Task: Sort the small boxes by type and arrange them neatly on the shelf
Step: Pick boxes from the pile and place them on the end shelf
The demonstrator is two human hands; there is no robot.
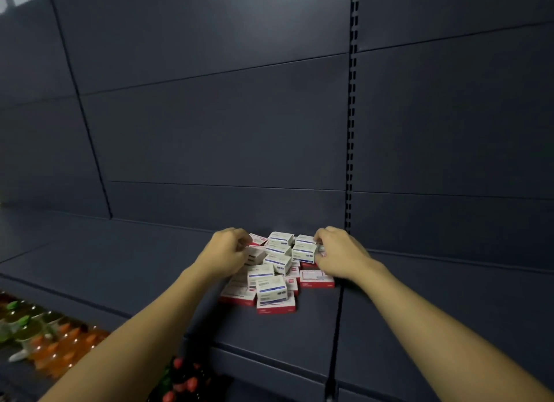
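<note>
A: Quick pass. Where's the task stuff?
B: A loose pile of small boxes (277, 269) sits on the dark shelf (126, 269), toward the far side, just left of the slotted upright (351, 107). Small rectangular cardboard cartons, matte.
A: Types?
B: Two visible. White boxes with a blue stripe (280, 239) are mostly on top and far; flatter red-edged boxes (316, 279) with white faces lie underneath and near. They're jumbled, tilted and overlapping. Print is too blurred to read.
A: Hands?
B: Left hand (226, 253) is at the pile's left edge, fingers curled in around a white box (254, 256) tipped on its side. Right hand (337, 256) is at the right edge, fingers bent down against the stack; fingertips look pinched on a box (304, 239) there, but blur makes the grip hard to confirm. Both forearms are bare.
A: Surfaces?
B: The shelf and back panels (209, 125) are smooth dark blue-grey sheet with flat seams. The upright has a column of punched slots.
A: Anything else?
B: Bottom left, lower down: bottles with orange and green caps (45, 335), blurry. Red rounded caps (186, 380) near bottom centre.
</note>
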